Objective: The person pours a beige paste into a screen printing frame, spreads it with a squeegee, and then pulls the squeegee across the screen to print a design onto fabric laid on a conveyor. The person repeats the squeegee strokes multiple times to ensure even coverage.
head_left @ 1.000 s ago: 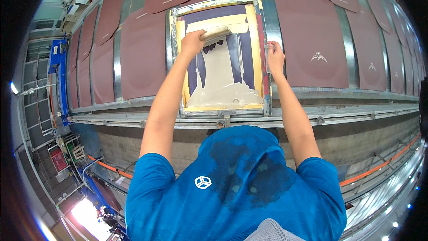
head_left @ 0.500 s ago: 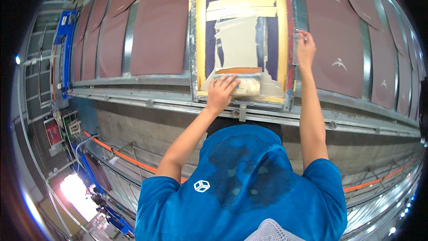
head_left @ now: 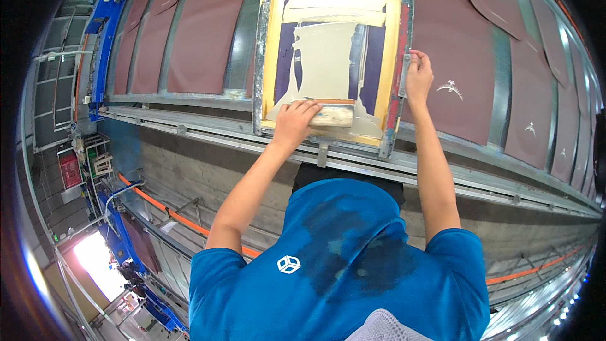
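A screen printing frame (head_left: 259,88) with metal sides lies before me on the long printing table. Yellow tape borders its dark purple mesh, and pale beige ink (head_left: 325,50) is smeared down the middle. Near the frame's front end, my left hand (head_left: 293,125) is closed on the left part of a squeegee (head_left: 336,115), which has a pale, stained body and a brown upper edge. The squeegee rests in the ink. My right hand (head_left: 419,77) has its fingers closed at the frame's right side, by a small metal fitting; part of its grip is hidden.
Brownish-red fabric pieces (head_left: 205,44) lie in rows along the table on both sides, some on the right bearing pale printed marks (head_left: 450,87). A metal rail (head_left: 480,173) runs along the near edge. Blue machinery (head_left: 106,38) stands far left.
The view has turned a little, so the frame appears further left and tilted. Less of the squeegee's brown edge shows now. Both hands keep their grips.
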`<action>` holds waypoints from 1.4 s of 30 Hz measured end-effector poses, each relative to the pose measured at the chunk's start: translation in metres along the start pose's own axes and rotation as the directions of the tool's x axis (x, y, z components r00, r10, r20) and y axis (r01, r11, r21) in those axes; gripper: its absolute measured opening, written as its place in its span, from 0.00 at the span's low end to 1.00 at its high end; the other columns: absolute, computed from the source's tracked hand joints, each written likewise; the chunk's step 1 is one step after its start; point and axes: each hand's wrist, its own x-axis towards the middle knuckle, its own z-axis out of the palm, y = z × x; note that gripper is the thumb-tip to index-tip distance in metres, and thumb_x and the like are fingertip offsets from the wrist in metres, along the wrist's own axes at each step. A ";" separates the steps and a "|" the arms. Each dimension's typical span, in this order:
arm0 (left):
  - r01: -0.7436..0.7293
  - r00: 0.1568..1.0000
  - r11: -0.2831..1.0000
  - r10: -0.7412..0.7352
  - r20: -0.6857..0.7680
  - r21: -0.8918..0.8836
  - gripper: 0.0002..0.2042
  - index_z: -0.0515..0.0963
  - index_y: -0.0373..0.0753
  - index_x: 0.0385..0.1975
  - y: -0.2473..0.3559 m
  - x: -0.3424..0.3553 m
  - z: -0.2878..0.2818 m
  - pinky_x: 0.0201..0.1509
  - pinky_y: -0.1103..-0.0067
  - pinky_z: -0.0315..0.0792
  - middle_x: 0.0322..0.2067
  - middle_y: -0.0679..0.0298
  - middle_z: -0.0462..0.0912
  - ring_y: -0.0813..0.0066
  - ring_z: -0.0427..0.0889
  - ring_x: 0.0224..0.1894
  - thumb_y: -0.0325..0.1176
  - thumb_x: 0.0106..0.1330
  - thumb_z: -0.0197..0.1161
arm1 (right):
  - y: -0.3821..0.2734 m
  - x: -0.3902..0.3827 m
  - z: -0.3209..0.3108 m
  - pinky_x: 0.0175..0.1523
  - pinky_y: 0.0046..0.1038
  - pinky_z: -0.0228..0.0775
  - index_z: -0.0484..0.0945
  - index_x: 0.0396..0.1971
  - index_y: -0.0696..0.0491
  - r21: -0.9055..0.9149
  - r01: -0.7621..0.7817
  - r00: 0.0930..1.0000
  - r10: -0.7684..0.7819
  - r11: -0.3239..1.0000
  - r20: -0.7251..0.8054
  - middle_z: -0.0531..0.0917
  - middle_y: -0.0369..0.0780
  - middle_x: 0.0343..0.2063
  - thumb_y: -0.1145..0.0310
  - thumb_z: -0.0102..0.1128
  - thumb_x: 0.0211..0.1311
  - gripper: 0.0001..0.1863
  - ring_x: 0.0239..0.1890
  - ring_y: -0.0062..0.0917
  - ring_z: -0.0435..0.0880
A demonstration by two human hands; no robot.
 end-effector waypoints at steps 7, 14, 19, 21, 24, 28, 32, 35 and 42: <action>0.015 1.000 0.999 -0.015 0.001 -0.035 0.28 0.79 0.48 0.49 0.020 0.034 -0.041 0.47 0.72 0.68 0.49 0.72 0.82 0.71 0.78 0.51 0.20 0.43 0.63 | -0.032 0.028 -0.035 0.35 0.36 0.69 0.79 0.41 0.54 -0.104 -0.018 1.000 0.019 0.994 0.014 0.81 0.46 0.21 0.63 0.50 0.70 0.12 0.25 0.33 0.80; -0.018 0.999 0.995 0.015 -0.036 -0.097 0.23 0.80 0.50 0.47 -0.029 0.155 -0.046 0.48 0.67 0.68 0.46 0.68 0.83 0.66 0.80 0.48 0.23 0.49 0.62 | -0.030 0.041 -0.029 0.35 0.42 0.68 0.79 0.41 0.52 -0.189 -0.049 0.999 0.048 0.981 -0.009 0.81 0.48 0.21 0.63 0.49 0.70 0.12 0.26 0.41 0.82; 0.076 0.997 0.997 -0.076 0.003 -0.005 0.17 0.84 0.54 0.44 -0.057 0.272 -0.054 0.46 0.67 0.77 0.39 0.61 0.86 0.60 0.85 0.41 0.30 0.54 0.63 | -0.032 0.049 -0.024 0.33 0.42 0.68 0.79 0.41 0.52 -0.179 -0.052 0.999 0.054 0.982 0.006 0.80 0.48 0.19 0.63 0.50 0.70 0.11 0.24 0.43 0.81; 0.136 0.986 0.989 -0.140 0.086 0.054 0.18 0.84 0.54 0.45 -0.063 0.293 -0.056 0.45 0.67 0.76 0.38 0.62 0.86 0.61 0.84 0.41 0.29 0.53 0.65 | -0.036 0.048 -0.019 0.33 0.42 0.68 0.79 0.41 0.52 -0.170 -0.080 0.996 0.085 0.982 0.022 0.80 0.48 0.19 0.63 0.50 0.69 0.11 0.24 0.42 0.81; 0.102 0.995 0.986 -0.101 -0.011 0.133 0.20 0.83 0.55 0.45 -0.055 0.284 -0.040 0.44 0.66 0.73 0.38 0.65 0.86 0.63 0.83 0.42 0.26 0.51 0.65 | -0.041 0.053 -0.018 0.33 0.41 0.68 0.79 0.41 0.51 -0.150 -0.083 0.996 0.087 0.985 0.021 0.80 0.47 0.18 0.62 0.50 0.70 0.11 0.23 0.40 0.81; 0.015 0.997 0.993 -0.006 -0.080 0.115 0.24 0.82 0.54 0.46 -0.026 0.217 -0.010 0.42 0.68 0.68 0.40 0.68 0.85 0.69 0.81 0.44 0.22 0.47 0.63 | -0.027 0.054 -0.023 0.32 0.41 0.68 0.80 0.40 0.50 -0.173 -0.072 0.997 0.073 0.982 -0.003 0.79 0.46 0.18 0.61 0.50 0.70 0.12 0.22 0.39 0.80; -0.032 0.994 0.998 0.037 -0.106 0.048 0.25 0.82 0.51 0.46 0.000 0.125 -0.005 0.43 0.71 0.66 0.47 0.73 0.84 0.73 0.80 0.49 0.20 0.45 0.63 | -0.029 0.055 -0.030 0.36 0.42 0.69 0.79 0.41 0.50 -0.191 -0.107 0.993 0.116 0.976 0.035 0.81 0.47 0.21 0.61 0.49 0.70 0.12 0.27 0.42 0.82; -0.058 0.996 0.997 0.060 -0.060 0.044 0.26 0.81 0.51 0.47 0.011 0.090 -0.016 0.43 0.71 0.66 0.49 0.75 0.83 0.75 0.79 0.50 0.20 0.46 0.63 | -0.024 0.055 -0.037 0.42 0.44 0.70 0.79 0.41 0.50 -0.231 -0.123 0.987 0.142 0.965 0.070 0.83 0.47 0.25 0.60 0.50 0.69 0.12 0.34 0.45 0.83; 0.069 0.996 0.998 -0.069 -0.055 -0.002 0.22 0.82 0.54 0.47 -0.031 0.200 -0.038 0.45 0.68 0.68 0.45 0.70 0.85 0.67 0.82 0.47 0.23 0.52 0.62 | -0.020 0.058 -0.033 0.44 0.43 0.70 0.79 0.42 0.50 -0.184 -0.143 0.984 0.161 0.972 0.082 0.84 0.48 0.30 0.62 0.52 0.68 0.11 0.36 0.45 0.83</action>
